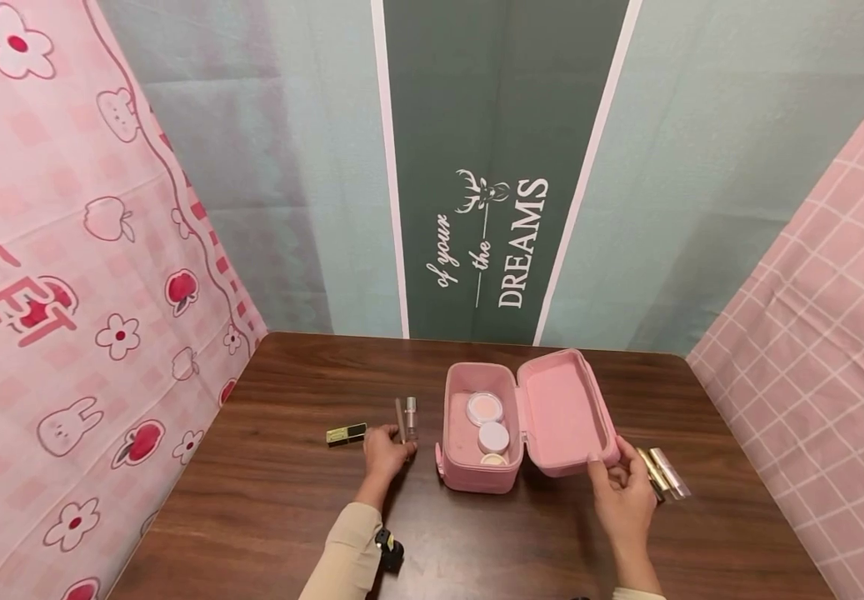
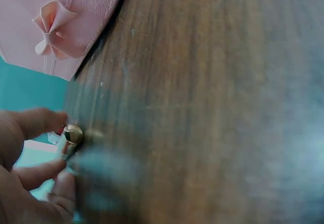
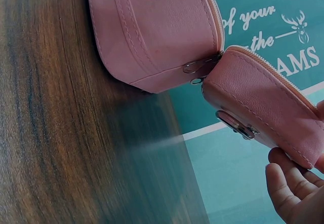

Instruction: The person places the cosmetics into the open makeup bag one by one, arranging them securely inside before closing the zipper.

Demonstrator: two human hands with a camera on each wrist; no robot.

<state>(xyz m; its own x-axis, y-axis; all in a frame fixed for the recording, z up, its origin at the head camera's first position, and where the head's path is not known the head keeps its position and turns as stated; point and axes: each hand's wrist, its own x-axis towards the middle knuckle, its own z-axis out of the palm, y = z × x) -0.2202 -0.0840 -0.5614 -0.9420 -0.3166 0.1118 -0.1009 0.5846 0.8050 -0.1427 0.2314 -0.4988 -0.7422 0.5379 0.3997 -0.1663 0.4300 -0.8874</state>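
My left hand [image 1: 387, 452] is low over the table, fingers around the near end of a slim brownish stick [image 1: 401, 417]. In the left wrist view a gold-tipped end [image 2: 74, 134] shows between thumb and fingers. Right beside the stick lies a clear tube with a silvery cap [image 1: 412, 406]. My right hand [image 1: 624, 492] grips the near outer corner of the lid [image 1: 562, 408] of a pink cosmetic case [image 1: 481, 477], holding it folded back to the right. Inside the case are several round compacts and jars, among them a white-lidded jar [image 1: 493, 437].
A gold-and-black lipstick tube [image 1: 346, 434] lies left of my left hand. Several gold and clear tubes [image 1: 669, 473] lie together just right of my right hand. The wooden table [image 1: 252, 500] meets printed cloth walls at its back and sides.
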